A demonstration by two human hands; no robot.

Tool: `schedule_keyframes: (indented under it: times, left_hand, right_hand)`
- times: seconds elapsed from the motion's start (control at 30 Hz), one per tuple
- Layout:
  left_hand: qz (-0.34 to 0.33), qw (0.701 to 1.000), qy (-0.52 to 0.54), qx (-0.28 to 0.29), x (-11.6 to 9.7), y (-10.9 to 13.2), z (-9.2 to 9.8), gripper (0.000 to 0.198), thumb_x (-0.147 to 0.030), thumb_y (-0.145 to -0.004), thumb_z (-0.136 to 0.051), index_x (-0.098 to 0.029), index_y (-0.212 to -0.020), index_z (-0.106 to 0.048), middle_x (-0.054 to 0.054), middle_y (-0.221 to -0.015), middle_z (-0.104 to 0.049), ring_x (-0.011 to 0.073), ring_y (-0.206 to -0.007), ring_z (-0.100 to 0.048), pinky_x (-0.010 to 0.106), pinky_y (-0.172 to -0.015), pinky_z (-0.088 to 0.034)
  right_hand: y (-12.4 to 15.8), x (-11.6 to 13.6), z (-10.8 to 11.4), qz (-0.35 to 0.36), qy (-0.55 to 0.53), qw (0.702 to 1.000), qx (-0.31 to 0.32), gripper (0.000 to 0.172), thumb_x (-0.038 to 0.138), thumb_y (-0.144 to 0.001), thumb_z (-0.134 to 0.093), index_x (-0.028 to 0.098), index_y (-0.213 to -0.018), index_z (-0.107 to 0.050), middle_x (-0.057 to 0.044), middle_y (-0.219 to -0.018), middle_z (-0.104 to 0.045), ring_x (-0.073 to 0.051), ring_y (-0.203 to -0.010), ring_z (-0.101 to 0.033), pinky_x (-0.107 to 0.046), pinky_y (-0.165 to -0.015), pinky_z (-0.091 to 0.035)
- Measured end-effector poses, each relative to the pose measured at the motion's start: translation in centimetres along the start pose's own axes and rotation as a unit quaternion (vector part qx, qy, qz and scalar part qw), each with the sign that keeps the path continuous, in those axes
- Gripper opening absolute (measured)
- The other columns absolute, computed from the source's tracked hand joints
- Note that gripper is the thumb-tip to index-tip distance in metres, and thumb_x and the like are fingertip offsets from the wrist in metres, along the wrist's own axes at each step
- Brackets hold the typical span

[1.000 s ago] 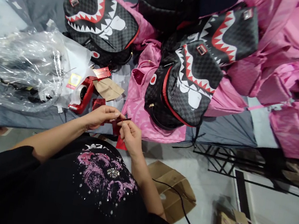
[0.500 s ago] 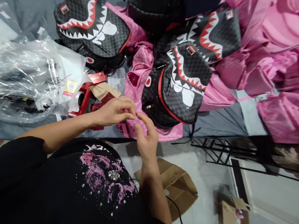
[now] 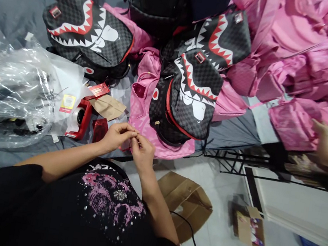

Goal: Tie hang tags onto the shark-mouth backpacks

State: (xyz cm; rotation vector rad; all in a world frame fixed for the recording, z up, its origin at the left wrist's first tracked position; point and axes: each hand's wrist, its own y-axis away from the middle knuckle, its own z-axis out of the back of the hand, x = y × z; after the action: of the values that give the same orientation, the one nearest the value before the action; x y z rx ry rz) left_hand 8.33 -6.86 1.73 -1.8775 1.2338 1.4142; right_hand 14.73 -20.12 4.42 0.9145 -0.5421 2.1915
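Head view: both hands meet at the near edge of the grey-covered table [image 3: 236, 134], just in front of the person's black top w/ pink print. Left hand [image 3: 117, 135] and right hand [image 3: 142, 152] are fingertip to fingertip, fingers curled in narrow and pinched on sth very small between them; can't tell what it is, too small and hidden by the fingers. Under/behind the hands a bit of red shows, blurred.

Just left of left hand, on the table: small dark-red glossy pouch [image 3: 99, 129], then red tape dispenser w/ white roll [image 3: 77, 119], touching a big crumpled clear plastic bag [image 3: 11, 92] w/ a yellow-and-red sticker. Above the pouch lie a tan paper piece [image 3: 107, 107] and a red card tag [image 3: 98, 89].

Just beyond the hands: flat pink patterned backpack [image 3: 146, 116], w/ a black checkered shark-mouth backpack w/ red trim [image 3: 190, 98] lying on it. A 2nd shark-mouth backpack [image 3: 85, 33] sits far left, a 3rd [image 3: 223, 35] behind the middle one. Pile of pink bags [image 3: 300, 57] fills the right side.

Another person's hand [image 3: 325, 143] rests at that pile's edge, far right, well apart. On the floor below: flattened brown cardboard [image 3: 186, 196] w/ black cable across, and a small open carton [image 3: 248, 230].
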Motion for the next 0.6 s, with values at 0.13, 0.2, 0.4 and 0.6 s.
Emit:
schedule_keyframes:
  times: [0.13,0.2,0.4,0.6]
  left_hand:
    - [-0.018,0.999,-0.013,-0.035,0.4,-3.4,0.5,0.022,-0.036,-0.08,-0.068,-0.014,-0.079,-0.067,0.0,-0.067,-0.066,0.0128,-0.061,-0.061,0.024,-0.061,-0.05]
    - [-0.039,0.996,-0.083,-0.011,0.6,-5.7,0.7,0.02,-0.032,-0.084,-0.062,-0.014,-0.082,-0.068,0.0,-0.064,-0.063,0.0115,-0.056,-0.057,0.023,-0.058,-0.047]
    - [-0.057,0.951,-0.29,0.087,2.5,-11.1,-0.3,0.036,-0.003,-0.083,-0.043,-0.013,-0.105,-0.07,0.004,-0.084,-0.071,0.0136,-0.08,-0.064,0.025,-0.079,-0.048]
    - [-0.019,0.928,-0.323,0.183,4.8,-13.1,-1.6,0.026,-0.006,-0.08,-0.05,-0.016,-0.091,-0.071,0.002,-0.078,-0.071,0.015,-0.074,-0.065,0.024,-0.071,-0.046]
  right_hand:
    - [-4.6,-1.3,1.6,-0.11,0.164,0.98,0.031,0.041,0.03,-0.097,-0.05,0.013,-0.134,-0.055,-0.012,-0.097,-0.074,-0.022,-0.086,-0.07,-0.031,-0.078,-0.051]
    - [-7.4,-1.6,1.6,-0.173,0.298,0.936,0.064,0.05,0.026,-0.098,-0.049,0.012,-0.145,-0.042,-0.015,-0.094,-0.073,-0.026,-0.087,-0.07,-0.034,-0.078,-0.05]
    - [-9.1,-3.0,-0.2,-0.203,0.394,0.891,0.096,0.033,0.015,-0.099,-0.039,0.017,-0.126,-0.057,-0.013,-0.095,-0.073,-0.026,-0.088,-0.071,-0.03,-0.073,-0.046]
    - [-4.7,-6.5,0.8,-0.18,0.274,0.945,-0.015,0.034,0.018,-0.099,-0.037,0.014,-0.129,-0.053,-0.011,-0.106,-0.073,-0.021,-0.094,-0.07,-0.026,-0.076,-0.046]
